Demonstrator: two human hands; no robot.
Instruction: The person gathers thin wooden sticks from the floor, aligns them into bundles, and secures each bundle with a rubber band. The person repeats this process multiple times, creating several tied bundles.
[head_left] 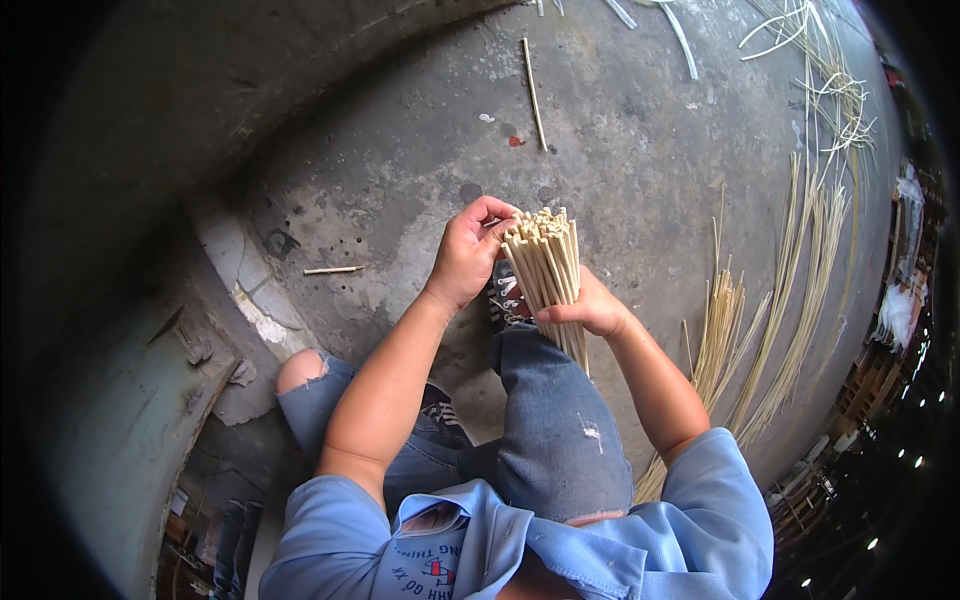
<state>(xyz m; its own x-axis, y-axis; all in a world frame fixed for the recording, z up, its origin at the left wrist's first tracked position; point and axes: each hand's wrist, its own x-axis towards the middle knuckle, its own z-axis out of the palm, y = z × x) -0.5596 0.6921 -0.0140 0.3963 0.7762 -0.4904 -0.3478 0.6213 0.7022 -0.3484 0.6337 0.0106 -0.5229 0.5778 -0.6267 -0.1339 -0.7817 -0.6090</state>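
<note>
A thick bundle of pale sticks [543, 262], like cut cane or rattan, stands roughly upright above my knee with its cut ends uppermost. My right hand [590, 305] is wrapped round the bundle's lower right side, its thumb across the front. At the upper left edge, the fingers of my left hand [470, 248] are bent together against the stick ends. Whether they pinch a single stick there is hidden. The bundle's lower end tapers down beside my knee in torn jeans [560, 420].
One loose stick [535, 95] lies on the concrete floor ahead, and a shorter stick [333, 270] lies to the left. Long cane strands [790, 300] spread along the right, beside a sheaf of thinner ones [720, 330]. Curled strips [835, 100] tangle at the far right.
</note>
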